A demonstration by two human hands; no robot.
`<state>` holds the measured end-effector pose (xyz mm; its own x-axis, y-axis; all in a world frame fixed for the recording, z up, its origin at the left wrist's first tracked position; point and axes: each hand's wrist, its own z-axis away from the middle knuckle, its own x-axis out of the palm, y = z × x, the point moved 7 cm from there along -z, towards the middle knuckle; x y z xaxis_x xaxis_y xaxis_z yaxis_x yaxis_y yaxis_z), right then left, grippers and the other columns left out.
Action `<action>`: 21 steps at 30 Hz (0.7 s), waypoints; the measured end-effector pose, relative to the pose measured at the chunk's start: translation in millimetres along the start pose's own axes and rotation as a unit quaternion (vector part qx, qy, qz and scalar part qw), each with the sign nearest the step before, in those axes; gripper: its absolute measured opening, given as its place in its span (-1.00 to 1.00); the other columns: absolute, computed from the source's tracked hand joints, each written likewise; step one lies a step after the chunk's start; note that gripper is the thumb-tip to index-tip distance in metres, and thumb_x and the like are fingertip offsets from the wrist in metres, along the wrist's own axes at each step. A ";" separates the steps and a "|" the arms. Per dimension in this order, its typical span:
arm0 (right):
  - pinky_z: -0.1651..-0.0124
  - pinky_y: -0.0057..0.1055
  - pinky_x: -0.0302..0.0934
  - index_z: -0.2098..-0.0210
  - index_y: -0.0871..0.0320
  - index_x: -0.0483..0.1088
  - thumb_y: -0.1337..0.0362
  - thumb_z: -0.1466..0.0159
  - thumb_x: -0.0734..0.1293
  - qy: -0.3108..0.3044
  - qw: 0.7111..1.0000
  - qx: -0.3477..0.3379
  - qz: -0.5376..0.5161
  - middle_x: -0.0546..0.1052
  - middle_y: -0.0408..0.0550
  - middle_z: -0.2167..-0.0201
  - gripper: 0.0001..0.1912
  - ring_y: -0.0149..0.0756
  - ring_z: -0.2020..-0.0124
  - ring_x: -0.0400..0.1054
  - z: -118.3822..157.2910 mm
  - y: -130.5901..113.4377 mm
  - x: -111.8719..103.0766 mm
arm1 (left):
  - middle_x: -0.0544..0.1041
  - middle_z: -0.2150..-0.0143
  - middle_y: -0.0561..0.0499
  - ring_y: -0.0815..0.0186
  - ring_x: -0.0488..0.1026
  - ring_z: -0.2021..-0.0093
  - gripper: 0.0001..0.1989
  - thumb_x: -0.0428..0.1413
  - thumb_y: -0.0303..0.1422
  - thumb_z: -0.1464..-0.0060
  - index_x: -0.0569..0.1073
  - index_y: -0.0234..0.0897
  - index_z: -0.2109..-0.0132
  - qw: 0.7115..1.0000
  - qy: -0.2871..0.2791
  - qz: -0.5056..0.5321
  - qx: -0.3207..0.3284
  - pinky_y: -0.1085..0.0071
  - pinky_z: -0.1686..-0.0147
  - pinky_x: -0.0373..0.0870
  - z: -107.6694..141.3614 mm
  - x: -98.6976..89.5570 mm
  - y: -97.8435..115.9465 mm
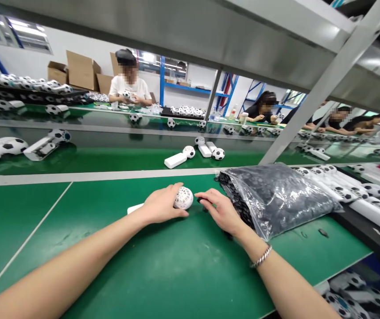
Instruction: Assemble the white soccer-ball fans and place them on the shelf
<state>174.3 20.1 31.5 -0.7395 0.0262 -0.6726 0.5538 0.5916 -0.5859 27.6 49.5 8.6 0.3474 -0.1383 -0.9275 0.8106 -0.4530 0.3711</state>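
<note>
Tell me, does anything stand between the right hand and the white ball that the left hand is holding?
Nothing visible does. The right hand is close beside the white mesh ball held by the left hand, with only a small gap above the green workbench between them.

Cardboard boxes (80,71) stand behind a seated co-worker (129,84) at the far bench (100,111).

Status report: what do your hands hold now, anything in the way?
Left hand grips white lattice ball. Right hand beside plastic bag of black parts; its hold unclear.
</note>
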 end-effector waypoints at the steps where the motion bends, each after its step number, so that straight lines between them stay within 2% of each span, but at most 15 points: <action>1: 0.20 -0.39 0.22 0.16 0.08 0.38 0.33 -0.24 0.17 -0.002 1.000 -0.005 -0.009 0.41 -0.08 0.36 -0.78 -0.34 0.30 0.31 -0.1 -3.5 1.5 | 0.26 -0.13 -0.11 0.08 0.25 -0.07 -0.16 0.07 0.03 0.18 -0.01 -0.20 -0.20 1.000 -0.005 -0.002 0.013 0.26 0.05 0.24 0.9 0.4 0.7; 4: 0.24 -0.40 0.22 0.24 0.10 0.39 0.33 -0.21 0.22 -0.003 0.999 -0.010 -0.044 0.45 -0.08 0.34 -0.85 -0.35 0.30 0.32 0.3 -13.5 5.5 | 0.24 -0.14 -0.10 0.08 0.22 -0.09 -0.18 0.08 -0.02 0.16 -0.02 -0.18 -0.21 0.999 -0.009 -0.005 0.030 0.25 0.04 0.23 3.2 -0.2 2.6; 10: 0.36 -0.46 0.21 0.32 0.11 0.42 0.34 -0.16 0.28 -0.051 0.996 -0.009 -0.077 0.46 -0.11 0.40 -0.90 -0.42 0.43 0.29 3.9 -22.4 21.4 | 0.23 -0.14 -0.14 0.06 0.21 -0.09 -0.21 0.03 -0.01 0.12 -0.02 -0.22 -0.21 1.000 -0.009 -0.005 0.018 0.21 0.03 0.21 3.8 0.7 4.6; 13: 0.28 -0.43 0.21 0.36 0.10 0.41 0.36 -0.15 0.29 -0.042 0.997 0.000 -0.070 0.44 -0.13 0.41 -0.92 -0.39 0.37 0.30 5.0 -21.3 25.4 | 0.25 -0.12 -0.15 0.05 0.22 -0.07 -0.22 0.01 0.00 0.09 -0.03 -0.22 -0.22 0.999 -0.023 0.004 0.028 0.22 0.06 0.23 5.8 2.0 6.6; 17: 0.12 -0.35 0.19 0.43 0.11 0.39 0.38 -0.09 0.33 -0.007 0.999 0.007 -0.047 0.31 -0.11 0.34 -0.95 -0.34 0.25 0.27 5.2 -21.5 23.3 | 0.27 -0.10 -0.13 0.04 0.25 -0.05 -0.13 0.07 0.04 0.18 -0.06 -0.19 -0.22 0.998 -0.039 0.012 0.041 0.23 0.10 0.26 8.5 2.5 11.0; 21: 0.01 -0.30 0.14 0.49 0.12 0.32 0.36 -0.06 0.35 0.018 0.998 0.033 -0.058 0.27 -0.09 0.23 -0.91 -0.30 0.12 0.23 4.2 -16.4 19.7 | 0.31 -0.06 -0.07 0.08 0.35 0.06 -0.27 0.02 0.04 0.13 0.05 -0.13 -0.16 0.998 -0.032 0.019 0.044 0.25 0.21 0.31 9.0 0.0 16.2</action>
<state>152.3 7.5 26.0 -0.8134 -0.0095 -0.5816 0.4860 0.5382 -0.6886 36.4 34.3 14.2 0.3430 -0.2119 -0.9151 0.7516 -0.5224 0.4027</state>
